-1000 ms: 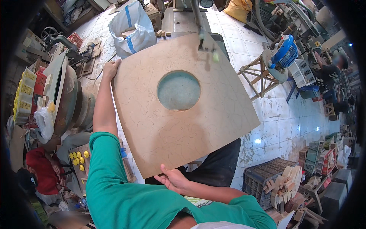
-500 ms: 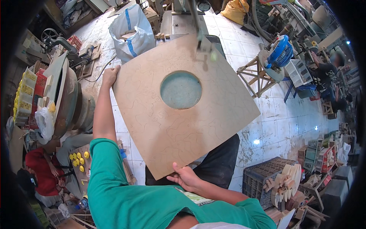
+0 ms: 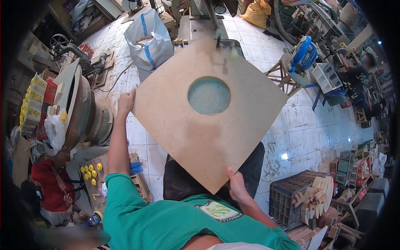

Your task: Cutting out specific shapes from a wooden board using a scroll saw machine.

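A nearly square brown board [image 3: 166, 121] with a round opening [image 3: 209, 95] is turned cornerwise before the grey machine [image 3: 200, 29], one diagonal running from the machine back toward us. We have our left hand [image 3: 126, 102] clasped on the board's side corner, left of the machine and the nearer of the two to it. Our right hand [image 3: 238, 186], farther from the machine, laps a thumb over the edge by the near corner; whether its hidden fingers clamp, we cannot tell. A white sack [image 3: 152, 48] stands left of the machine.
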Available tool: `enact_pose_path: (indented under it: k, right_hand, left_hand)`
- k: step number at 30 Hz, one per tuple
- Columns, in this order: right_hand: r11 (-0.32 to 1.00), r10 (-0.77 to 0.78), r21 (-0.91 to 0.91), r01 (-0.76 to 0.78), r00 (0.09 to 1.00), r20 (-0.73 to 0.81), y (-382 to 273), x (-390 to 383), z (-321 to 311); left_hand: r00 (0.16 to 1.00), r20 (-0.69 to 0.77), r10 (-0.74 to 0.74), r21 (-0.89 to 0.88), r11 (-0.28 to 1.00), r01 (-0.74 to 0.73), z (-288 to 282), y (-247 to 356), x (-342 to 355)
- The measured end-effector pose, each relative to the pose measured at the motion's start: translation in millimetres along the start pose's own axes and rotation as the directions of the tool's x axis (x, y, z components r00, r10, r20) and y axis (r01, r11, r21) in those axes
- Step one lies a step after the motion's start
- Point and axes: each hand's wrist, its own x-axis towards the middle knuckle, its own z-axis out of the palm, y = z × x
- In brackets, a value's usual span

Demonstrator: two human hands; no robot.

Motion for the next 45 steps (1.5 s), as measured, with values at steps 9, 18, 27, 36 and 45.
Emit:
enact_pose_path:
  k: [9, 18, 27, 36, 45]
  right_hand:
    - [0.966, -0.24, 0.05, 0.254, 0.95, -0.199, -16.3, 15.5, -22.1]
    - [0.946, -0.292, 0.072, 0.316, 0.927, -0.237, -38.5, 33.9, -46.8]
    - [0.951, -0.293, 0.033, 0.308, 0.929, -0.224, -63.9, 37.7, -58.2]
    - [0.959, -0.27, 0.029, 0.283, 0.937, -0.224, -77.4, 43.2, -65.4]
    - [0.949, -0.289, 0.055, 0.311, 0.925, -0.246, -82.4, 49.9, -74.0]
  left_hand:
    - [0.995, -0.018, -0.102, 0.054, 0.993, 0.102, 4.6, 7.8, -47.3]
    - [0.98, -0.033, -0.197, 0.037, 0.979, 0.198, 10.6, 18.1, -79.3]
    - [0.972, -0.061, -0.227, 0.038, 0.973, 0.229, 9.6, 38.1, -102.6]
    - [0.975, -0.066, -0.21, 0.075, 0.974, 0.215, 15.8, 34.7, -103.8]
    - [0.967, -0.058, -0.247, 0.038, 0.968, 0.249, 16.1, 41.7, -113.9]
